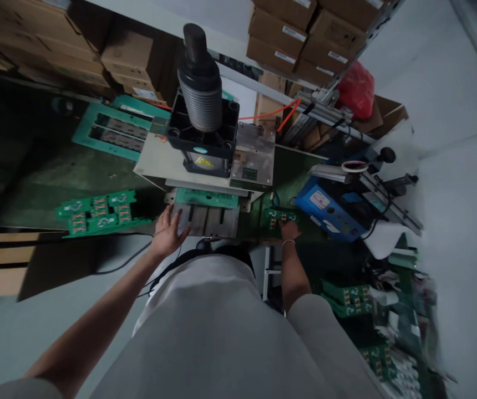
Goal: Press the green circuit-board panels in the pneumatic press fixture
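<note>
Pale walls [463, 221] are being seen at the right of the room, and beside them a long green workbench [42, 183] is being crowded with equipment. Cardboard boxes [284, 41] are being kept above and behind the bench. At its middle, a tall press [203, 105] is being supported on a light metal housing. To the right, a blue machine [330, 210] is being set at a slant, and beyond the press a red bag [357, 88] is being held up among poles and cartons. To the left, a green frame [82, 130] is being laid flat, while a group of green circuit boards [101, 213] is being kept nearer the front edge. More circuit boards [353, 299] are being stored at the lower right. Under the front of the press, a green panel [207, 198] is being placed behind a grooved metal plate [207, 221]. The plate's left side is being touched by the left hand [167, 233], whose fingers are being spread apart. Between the press and the blue machine, a small circuit board [278, 215] is being touched by the right hand [289, 229]; its fingers are being partly hidden, so whether they are being clamped cannot be told.
</note>
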Demonstrator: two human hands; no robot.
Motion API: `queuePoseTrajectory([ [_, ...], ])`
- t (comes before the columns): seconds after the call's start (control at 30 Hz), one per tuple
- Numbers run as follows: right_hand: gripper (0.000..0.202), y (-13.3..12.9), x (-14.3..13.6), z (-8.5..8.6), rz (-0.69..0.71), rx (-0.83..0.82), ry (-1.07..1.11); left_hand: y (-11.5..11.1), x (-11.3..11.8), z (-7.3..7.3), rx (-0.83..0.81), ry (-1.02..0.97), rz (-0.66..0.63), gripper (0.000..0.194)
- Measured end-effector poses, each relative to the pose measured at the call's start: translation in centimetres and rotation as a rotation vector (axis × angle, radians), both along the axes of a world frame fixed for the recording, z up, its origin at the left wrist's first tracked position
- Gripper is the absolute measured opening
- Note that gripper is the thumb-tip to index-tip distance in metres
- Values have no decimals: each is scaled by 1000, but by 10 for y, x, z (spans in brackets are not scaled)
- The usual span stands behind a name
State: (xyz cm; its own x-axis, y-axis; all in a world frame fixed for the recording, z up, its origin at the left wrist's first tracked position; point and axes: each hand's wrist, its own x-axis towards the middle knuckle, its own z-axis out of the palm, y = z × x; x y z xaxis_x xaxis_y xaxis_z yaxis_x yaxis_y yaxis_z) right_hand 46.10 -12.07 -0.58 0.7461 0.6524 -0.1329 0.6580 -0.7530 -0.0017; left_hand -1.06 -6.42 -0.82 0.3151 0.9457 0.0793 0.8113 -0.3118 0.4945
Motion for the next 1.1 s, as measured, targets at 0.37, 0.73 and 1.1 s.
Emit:
queuePoseTrajectory([
  [0.37, 35, -1, -10, 27, -51, -119, 67, -4, -10, 3, 118, -39, -11, 60],
  [0.73, 38, -26, -51, 57, -15, -24, -15, 27, -11, -5, 62, -48, -94, 61],
  [1.1, 39, -28, -125, 60, 155, 53, 35, 53, -6, 4, 106, 47, -139, 51],
])
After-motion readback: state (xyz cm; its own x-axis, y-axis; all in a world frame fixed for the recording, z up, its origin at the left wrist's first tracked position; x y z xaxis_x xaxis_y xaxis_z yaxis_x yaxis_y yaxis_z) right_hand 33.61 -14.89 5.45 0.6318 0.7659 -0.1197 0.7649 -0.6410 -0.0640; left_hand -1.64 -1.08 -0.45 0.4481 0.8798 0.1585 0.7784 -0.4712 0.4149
